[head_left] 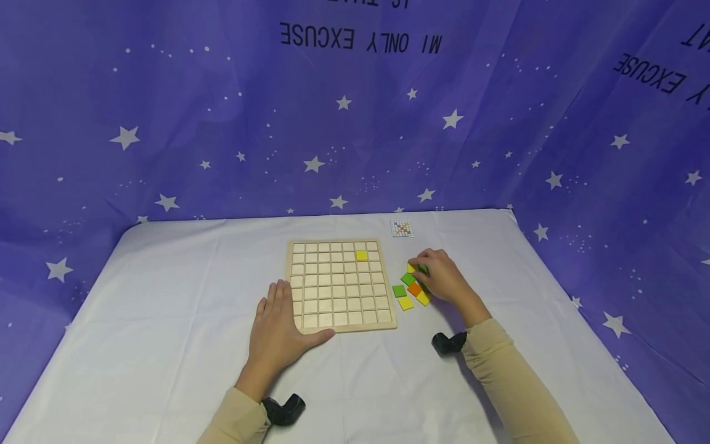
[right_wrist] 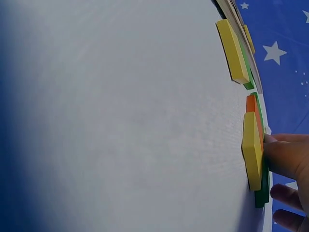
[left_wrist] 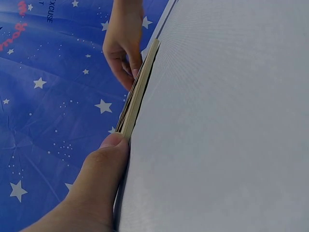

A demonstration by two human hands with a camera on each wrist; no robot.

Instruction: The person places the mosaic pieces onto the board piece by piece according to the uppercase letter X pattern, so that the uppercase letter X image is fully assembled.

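A square wooden grid board lies on the white table with one yellow tile in its upper right part. Along the board's left edge rests my left hand, fingers straight, its thumb against the near edge; the left wrist view shows the thumb touching the rim. My right hand is bent over a small group of tiles right of the board, thumb and forefinger around a yellow tile. Whether they pinch it is hidden. Green tiles, an orange tile and more yellow tiles lie there.
A small card with a coloured grid pattern lies behind the tiles. Purple star-printed cloth hangs behind and beside the table. A black wrist-worn device sticks out at the left wrist, another at the right.
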